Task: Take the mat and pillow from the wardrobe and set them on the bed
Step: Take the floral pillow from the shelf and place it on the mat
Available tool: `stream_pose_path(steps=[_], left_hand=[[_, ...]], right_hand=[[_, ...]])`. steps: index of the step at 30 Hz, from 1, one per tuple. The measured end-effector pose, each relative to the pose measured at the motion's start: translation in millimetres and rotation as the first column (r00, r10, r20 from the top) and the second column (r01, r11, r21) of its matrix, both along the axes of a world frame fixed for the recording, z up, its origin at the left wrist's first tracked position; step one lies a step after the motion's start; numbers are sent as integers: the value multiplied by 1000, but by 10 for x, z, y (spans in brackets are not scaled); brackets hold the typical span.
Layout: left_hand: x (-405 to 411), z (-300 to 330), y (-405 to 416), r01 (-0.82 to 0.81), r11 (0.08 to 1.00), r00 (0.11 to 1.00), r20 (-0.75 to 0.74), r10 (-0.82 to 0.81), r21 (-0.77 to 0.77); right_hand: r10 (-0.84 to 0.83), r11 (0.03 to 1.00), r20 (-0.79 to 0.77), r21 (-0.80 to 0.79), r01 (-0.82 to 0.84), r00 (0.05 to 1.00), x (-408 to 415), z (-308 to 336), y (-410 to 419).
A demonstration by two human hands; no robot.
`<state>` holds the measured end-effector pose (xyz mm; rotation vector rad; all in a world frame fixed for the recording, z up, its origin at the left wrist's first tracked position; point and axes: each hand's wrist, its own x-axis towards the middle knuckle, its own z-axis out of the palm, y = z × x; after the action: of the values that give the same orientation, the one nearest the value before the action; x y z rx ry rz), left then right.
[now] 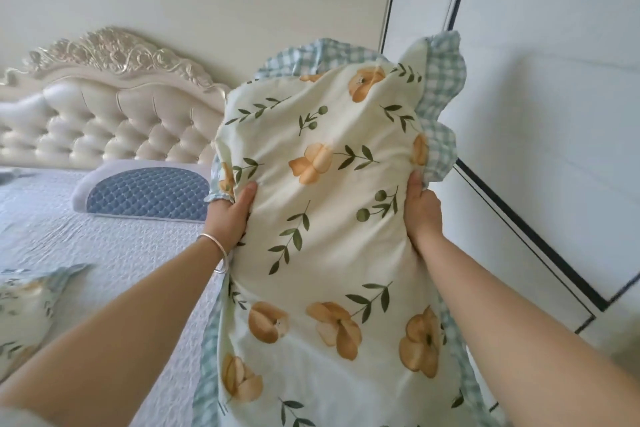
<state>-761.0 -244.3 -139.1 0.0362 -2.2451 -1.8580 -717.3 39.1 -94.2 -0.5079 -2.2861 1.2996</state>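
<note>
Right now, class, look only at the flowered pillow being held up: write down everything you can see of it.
The flowered pillow has a pale cream cover, seemingly soft cotton, printed with orange blooms and green leafy sprigs, edged by a ruffled blue-green gingham frill. It is plump, creased, and held up on end in the air. The left hand grips its left edge, the right hand its right edge.
</note>
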Motion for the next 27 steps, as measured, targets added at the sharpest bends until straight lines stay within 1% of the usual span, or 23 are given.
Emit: stream_pose_path(steps=[4, 6, 10, 16, 19, 21, 24, 27], left_hand=[[-542, -180, 50, -109, 993, 968, 233, 94, 52], [-833, -268, 72, -145, 986, 953, 279, 118, 79], [-1391, -409, 94, -210, 975, 921, 348, 174, 67], [-2134, -618, -27, -282, 959, 844, 486, 229, 37], [-2573, -750, -162, -296, 955, 822, 516, 241, 26], [-2912, -800, -269, -308, 950, 824, 512, 244, 43], [-3416, -820, -460, -313, 949, 819, 516, 251, 34], [-3869, -803, -680, -369, 929, 800, 521, 298, 35]], right_hand=[[75, 997, 120, -20, -73, 990, -730, -293, 49], [106, 994, 183, -42, -100, 977, -1120, -441, 80], [168, 985, 299, -78, -151, 939, -1869, -677, 110], [244, 969, 390, -124, -212, 888, -2841, -889, -32], [273, 961, 420, -150, -230, 866, -3363, -974, -163], [283, 958, 432, -166, -233, 856, -3747, -1025, -274], [296, 955, 420, -166, -248, 858, -4322, -1016, -469], [325, 945, 404, -168, -280, 855, -4911, -985, -714]])
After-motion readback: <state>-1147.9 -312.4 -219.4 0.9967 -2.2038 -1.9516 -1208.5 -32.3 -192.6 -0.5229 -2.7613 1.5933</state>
